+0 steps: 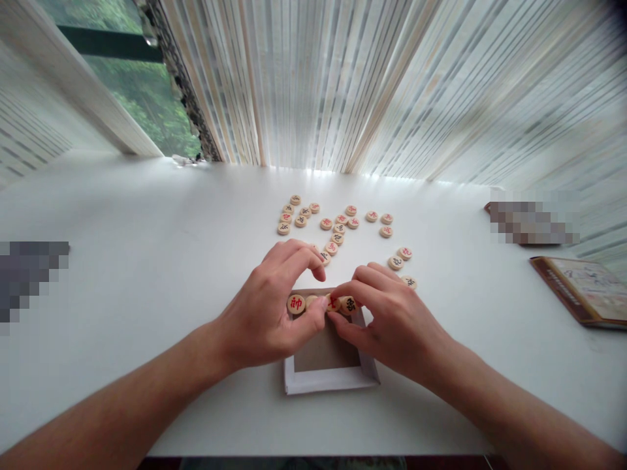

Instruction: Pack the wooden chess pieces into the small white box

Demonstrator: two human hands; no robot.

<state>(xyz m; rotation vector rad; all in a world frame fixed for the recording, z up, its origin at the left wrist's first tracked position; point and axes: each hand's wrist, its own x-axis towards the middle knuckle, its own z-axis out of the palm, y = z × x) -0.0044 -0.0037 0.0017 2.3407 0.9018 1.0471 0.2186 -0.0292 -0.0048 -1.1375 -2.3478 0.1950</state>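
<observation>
Where the right hand has its narrow grip, just below the middle of the frame, thumb and forefinger pinch a red-marked disc of pale wood, round and thick, its character partly covered. The left hand has a wider grip, a gap showing between thumb and forefinger; whether its thumb touches that disc, I cannot tell. Alongside are a black-marked disc to the right and a disc with a bold red character to the left, all along the upper side of a shallow box, white-walled and brown-floored. Above, upper centre, loose discs lettered red or black dot the white surface.
</observation>
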